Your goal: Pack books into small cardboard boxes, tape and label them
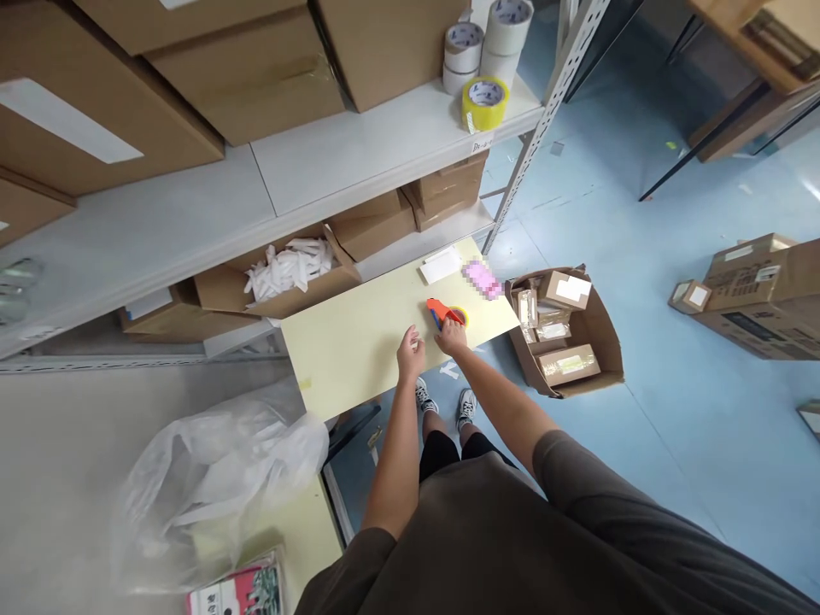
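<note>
An orange tape dispenser (438, 307) with a yellow roll and a bit of blue on it is at the middle of the pale yellow table (359, 337). My right hand (453, 338) is closed on its near side, and the fingers partly cover it. Just left of the dispenser, my left hand (411, 352) hovers over the table's near edge, fingers loosely bent and apart, nothing visible in it. Behind the dispenser lies a white card or flat packet (441, 265). Beside that is a blurred pink item (482, 279).
Right of the table, an open carton (612, 359) holds several small taped boxes. Shelves behind carry cartons (243, 85), white tape rolls (507, 34) and a yellow tape roll (485, 104). A clear plastic bag (218, 478) lies at the left. More cartons (769, 299) stand on the floor.
</note>
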A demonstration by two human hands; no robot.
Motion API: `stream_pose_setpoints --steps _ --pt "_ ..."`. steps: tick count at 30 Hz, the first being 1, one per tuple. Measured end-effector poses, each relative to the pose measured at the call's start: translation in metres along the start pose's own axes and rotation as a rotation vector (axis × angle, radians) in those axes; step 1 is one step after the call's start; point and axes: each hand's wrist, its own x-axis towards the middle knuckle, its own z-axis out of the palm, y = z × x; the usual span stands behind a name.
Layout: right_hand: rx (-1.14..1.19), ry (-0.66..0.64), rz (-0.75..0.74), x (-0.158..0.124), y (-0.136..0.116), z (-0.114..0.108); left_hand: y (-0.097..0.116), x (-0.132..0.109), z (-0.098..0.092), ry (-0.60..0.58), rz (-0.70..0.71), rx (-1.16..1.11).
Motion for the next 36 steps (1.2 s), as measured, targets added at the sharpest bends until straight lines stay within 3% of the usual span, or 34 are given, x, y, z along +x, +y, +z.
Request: stream_pose_setpoints --steps 3,6,12,19,24,26,29,33,36 --pt "0.049 -0.027 0.068 0.011 -0.001 0.000 0.006 0.002 0.004 -0.044 0.016 0.004" --pt "0.114 -0.012 0.003 0.010 0.002 -0.012 0.016 0.007 0.000 -0.047 0.040 -0.012" --pt "0.020 0.051 -0.192 -0.020 -0.011 -0.071 0.055 0.025 -0.031 0.006 0.082 -0.075" --pt "-0.037 0.229 -0.452 -0.059 -0.094 -0.180 0.155 0.060 -0.095 -0.040 0.336 -0.244" --pt "-0.048 0.215 -0.653 -0.084 -0.155 -0.236 0.221 0.071 -0.149 -0.377 0.466 -0.364" --pt "-0.053 0.201 -0.692 -0.091 -0.173 -0.247 0.236 0.072 -0.168 -0.468 0.493 -0.363" --pt "-0.047 0.180 -0.708 -0.100 -0.192 -0.252 0.247 0.071 -0.187 -0.460 0.524 -0.333" --pt "0.030 0.143 -0.688 -0.108 -0.206 -0.248 0.251 0.069 -0.200 -0.334 0.578 -0.284" --pt "0.117 0.081 -0.633 -0.103 -0.213 -0.247 0.252 0.067 -0.200 -0.159 0.628 -0.253"
